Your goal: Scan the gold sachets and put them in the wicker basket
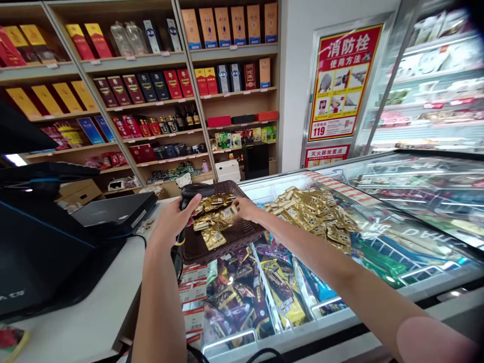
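My left hand (174, 217) is closed around the handle of a black handheld barcode scanner (197, 190), whose head is held over the left side of a dark brown woven basket (223, 252). Small gold foil packets (214, 239) lie loosely inside that basket. Reaching in from the right, my right hand (245, 208) has its fingers closed on a gold packet (228, 214) among them. A larger heap of similar gold packets (310, 214) rests on the freezer's glass top, right of the basket.
Under the basket is a glass-topped chest freezer (321, 322) holding wrapped ice creams (282, 292). A white counter (94, 302) with a black checkout machine (38, 242) stands left. Shelves of boxed goods (159, 85) line the back wall. Black cables (264, 353) run along the bottom.
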Available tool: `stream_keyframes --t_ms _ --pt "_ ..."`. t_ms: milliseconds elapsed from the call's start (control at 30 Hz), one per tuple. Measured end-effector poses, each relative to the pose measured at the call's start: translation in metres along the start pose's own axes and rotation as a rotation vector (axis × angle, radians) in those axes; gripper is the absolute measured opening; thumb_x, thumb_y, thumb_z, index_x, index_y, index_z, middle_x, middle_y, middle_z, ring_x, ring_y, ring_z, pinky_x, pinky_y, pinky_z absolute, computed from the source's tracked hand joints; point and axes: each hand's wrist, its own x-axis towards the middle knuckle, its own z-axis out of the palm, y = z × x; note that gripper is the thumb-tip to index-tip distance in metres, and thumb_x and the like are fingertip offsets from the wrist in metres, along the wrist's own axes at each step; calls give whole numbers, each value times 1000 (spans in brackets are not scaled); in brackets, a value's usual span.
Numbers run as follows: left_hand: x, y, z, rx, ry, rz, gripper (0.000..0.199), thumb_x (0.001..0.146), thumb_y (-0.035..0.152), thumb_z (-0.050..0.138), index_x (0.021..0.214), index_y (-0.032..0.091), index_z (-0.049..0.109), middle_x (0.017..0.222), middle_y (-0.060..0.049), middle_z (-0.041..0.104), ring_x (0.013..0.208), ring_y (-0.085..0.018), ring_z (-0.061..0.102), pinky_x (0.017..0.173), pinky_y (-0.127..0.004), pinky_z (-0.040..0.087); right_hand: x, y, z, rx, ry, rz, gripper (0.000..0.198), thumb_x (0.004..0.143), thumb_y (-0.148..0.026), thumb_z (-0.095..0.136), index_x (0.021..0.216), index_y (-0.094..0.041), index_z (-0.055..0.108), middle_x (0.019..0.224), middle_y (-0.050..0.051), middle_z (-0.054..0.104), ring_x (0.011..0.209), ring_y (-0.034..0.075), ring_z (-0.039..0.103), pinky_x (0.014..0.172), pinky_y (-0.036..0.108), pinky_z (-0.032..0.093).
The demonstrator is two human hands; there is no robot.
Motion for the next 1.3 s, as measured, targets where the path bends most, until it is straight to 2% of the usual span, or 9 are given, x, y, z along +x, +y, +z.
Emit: stream_keyframes --t_ms 100,167,233,300,433,600,767,967,1300 --pt "5 -1 10 -85 -43 19 56 62 72 67 78 19 59 66 1 61 51 -13 53 50 -24 41 -5 20 -40 220 159 -75 36 69 -24 76 102 -15 65 91 4 74 80 17 68 70 26 52" --pt "6 1 16 -124 -77 24 58 62 73 67 79 18 58 66 1 60 51 -12 52 49 -23 40 -7 29 -67 336 283 -132 32 80 -31 64 109 -15 63 99 5 73 87 15 68 76 26 51" --pt "3 5 23 -148 -127 14 60 61 74 67 80 17 58 67 0 60 51 -12 51 47 -23 38 -9 38 -91 422 399 -184 39 83 -37 60 117 -17 60 108 6 71 92 16 67 79 28 51" --pt "0 10 31 -174 -201 6 61 61 74 67 80 17 58 69 -1 60 52 -12 51 48 -22 39 -11 48 -110 472 479 -220 41 81 -40 63 116 -18 61 109 6 71 93 16 67 80 28 51" --pt "-8 18 49 -185 -356 -14 56 66 69 68 84 17 60 73 -2 61 53 -11 51 48 -21 39 -14 69 -131 441 549 -202 20 75 -33 70 89 -18 71 85 4 73 80 18 67 77 31 51" --pt "-13 22 66 -140 -428 -15 52 70 65 68 85 15 60 74 -3 60 54 -9 49 46 -20 37 -15 84 -142 341 594 -99 1 70 -20 73 72 -20 73 71 2 71 74 19 64 78 33 48" --pt "-21 28 70 -165 -481 15 59 71 68 64 93 14 62 77 -5 62 55 -10 51 47 -22 39 -16 89 -141 373 502 -71 11 72 -27 72 78 -18 74 74 2 72 70 17 64 68 27 48" --pt "-30 38 75 -89 -427 10 56 67 69 65 84 16 61 73 -4 62 53 -12 52 47 -24 39 -12 93 -139 397 445 -54 15 74 -28 70 83 -16 73 77 3 73 69 15 64 64 24 48" --pt "-29 37 75 -56 -469 31 52 72 68 63 81 17 58 67 -1 57 53 -11 49 49 -24 38 -17 87 -144 408 411 -11 15 73 -26 71 83 -15 73 76 3 72 67 15 63 61 24 46"
